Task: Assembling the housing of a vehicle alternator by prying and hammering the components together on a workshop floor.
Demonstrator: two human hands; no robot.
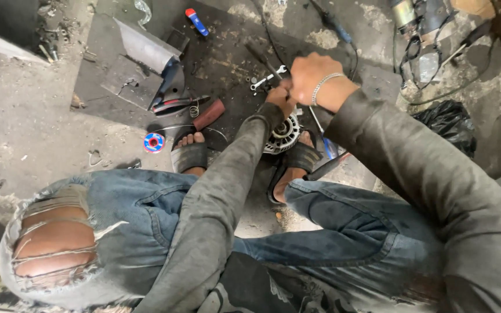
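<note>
the left hand (279, 97) and right hand (311, 78) are pressed close together above the alternator (284, 134), both fisted, apparently on a thin tool whose shaft i cannot make out, so exactly what they clamp cannot be told. the alternator sits on the dirty floor (30, 116) between the sandalled feet (189, 153), evidently braced there to keep it from turning while force comes from above. at ten o'clock of the hands lie pliers (178, 104) and a maroon handle (209, 114), a spanner (267, 78) just beside at nine o'clock, a black bag (445, 122) at three o'clock; all within arm's reach.
</note>
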